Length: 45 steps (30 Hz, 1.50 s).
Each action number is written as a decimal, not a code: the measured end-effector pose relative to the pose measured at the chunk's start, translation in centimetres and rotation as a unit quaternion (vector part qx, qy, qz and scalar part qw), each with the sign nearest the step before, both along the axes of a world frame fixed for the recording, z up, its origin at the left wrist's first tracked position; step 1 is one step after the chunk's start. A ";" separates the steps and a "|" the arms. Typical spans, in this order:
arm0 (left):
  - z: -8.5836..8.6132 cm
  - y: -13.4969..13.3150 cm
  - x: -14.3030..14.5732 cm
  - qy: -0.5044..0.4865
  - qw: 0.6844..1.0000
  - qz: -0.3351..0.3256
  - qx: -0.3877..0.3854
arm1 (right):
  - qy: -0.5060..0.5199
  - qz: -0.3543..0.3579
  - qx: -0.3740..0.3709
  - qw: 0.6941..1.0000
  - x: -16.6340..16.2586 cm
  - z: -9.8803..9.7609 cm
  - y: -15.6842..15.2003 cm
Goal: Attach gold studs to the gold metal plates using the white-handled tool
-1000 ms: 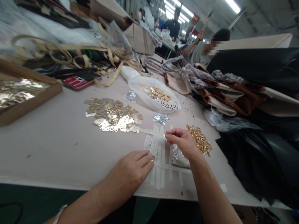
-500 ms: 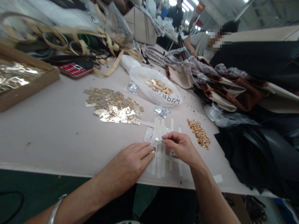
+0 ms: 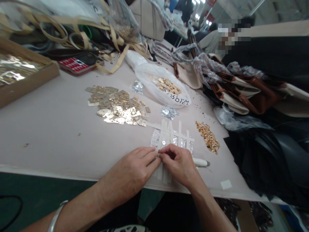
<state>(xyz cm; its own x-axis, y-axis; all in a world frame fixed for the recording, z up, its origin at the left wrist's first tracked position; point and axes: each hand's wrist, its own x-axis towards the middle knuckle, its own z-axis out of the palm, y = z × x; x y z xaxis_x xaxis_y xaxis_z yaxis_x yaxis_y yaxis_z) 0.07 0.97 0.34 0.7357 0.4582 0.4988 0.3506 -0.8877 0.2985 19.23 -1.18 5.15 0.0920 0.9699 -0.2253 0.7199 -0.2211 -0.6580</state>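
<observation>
My left hand (image 3: 131, 172) lies near the table's front edge, fingers together, tips pinching a small metal piece (image 3: 158, 155). My right hand (image 3: 177, 162) meets it there, fingers curled in a pinch on the same spot. Both rest over a set of white tape strips (image 3: 169, 132) stuck crosswise on the table, with small silver bits under them. A pile of flat gold plates (image 3: 116, 106) lies to the far left of the strips. A heap of small gold studs (image 3: 208, 137) lies to the right.
A white plastic bag (image 3: 160, 87) with gold parts lies beyond the strips, two small silver heaps (image 3: 168, 111) near it. A white pen-like tool (image 3: 200, 162) lies by my right hand. A cardboard tray (image 3: 29, 80), a red phone (image 3: 77, 63), straps and bags crowd the back; a person sits far right.
My right hand has moved from the far end of the tape strips back toward me and now meets my left fingertips. The left hand has hardly moved.
</observation>
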 end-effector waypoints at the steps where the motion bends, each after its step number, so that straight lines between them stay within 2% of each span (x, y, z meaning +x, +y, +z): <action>1: 0.1 0.0 0.0 -0.002 1.000 0.000 0.000 | -0.017 -0.001 0.006 1.000 -0.2 0.0 -0.1; 7: 0.4 0.0 0.0 -0.006 1.000 -0.004 0.007 | -0.072 0.065 0.057 0.994 -0.4 0.7 -0.8; 12: 0.5 0.0 0.0 -0.015 1.000 0.011 0.008 | -0.166 0.063 0.175 0.969 3.4 1.4 -2.6; 15: 0.4 0.1 -0.1 -0.011 1.000 0.007 0.008 | -0.218 0.067 0.168 0.959 6.6 0.3 -4.2; 19: 0.5 0.0 0.1 -0.003 1.000 0.006 0.007 | -0.212 0.060 0.144 0.965 8.8 -1.4 -5.5; 22: 1.0 -0.6 0.6 0.008 1.000 0.021 -0.018 | -0.161 -0.005 0.170 0.972 8.9 -1.3 -5.7; 24: 1.3 -1.2 0.8 0.012 0.999 0.025 -0.037 | -0.082 -0.109 0.213 0.967 8.6 -0.6 -5.6; 25: 1.3 -1.5 0.8 0.012 0.999 0.025 -0.046 | -0.013 -0.169 0.246 0.954 8.4 -0.2 -5.5; 26: 1.3 -1.6 0.8 0.008 0.998 0.026 -0.052 | 0.075 -0.223 0.281 0.930 8.1 0.2 -5.3; 28: 1.2 -1.7 0.6 0.003 0.998 0.029 -0.059 | 0.270 -0.290 0.336 0.855 7.3 0.9 -4.8; 30: 1.2 -1.2 0.2 0.008 0.999 0.019 -0.049 | 0.423 -0.295 0.351 0.782 6.2 1.2 -4.3; 32: 1.2 -0.6 -0.3 0.024 0.999 -0.011 -0.025 | 0.499 -0.277 0.335 0.750 4.9 1.2 -3.7; 36: 1.3 0.5 -0.7 0.053 0.997 -0.059 0.002 | 0.522 -0.294 0.311 0.738 2.4 0.5 -2.6; 45: 1.0 0.2 -0.4 0.041 0.998 -0.041 -0.005 | 0.509 -0.329 0.299 0.737 -0.1 -1.7 -0.8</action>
<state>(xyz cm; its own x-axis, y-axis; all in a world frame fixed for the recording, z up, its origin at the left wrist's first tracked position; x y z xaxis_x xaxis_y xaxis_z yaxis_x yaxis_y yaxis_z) -0.32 1.20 1.30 0.8089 0.3997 0.4313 0.3009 -0.9115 0.2803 19.18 -2.00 3.43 0.6650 0.7450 -0.0523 -0.3481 0.2473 -0.9042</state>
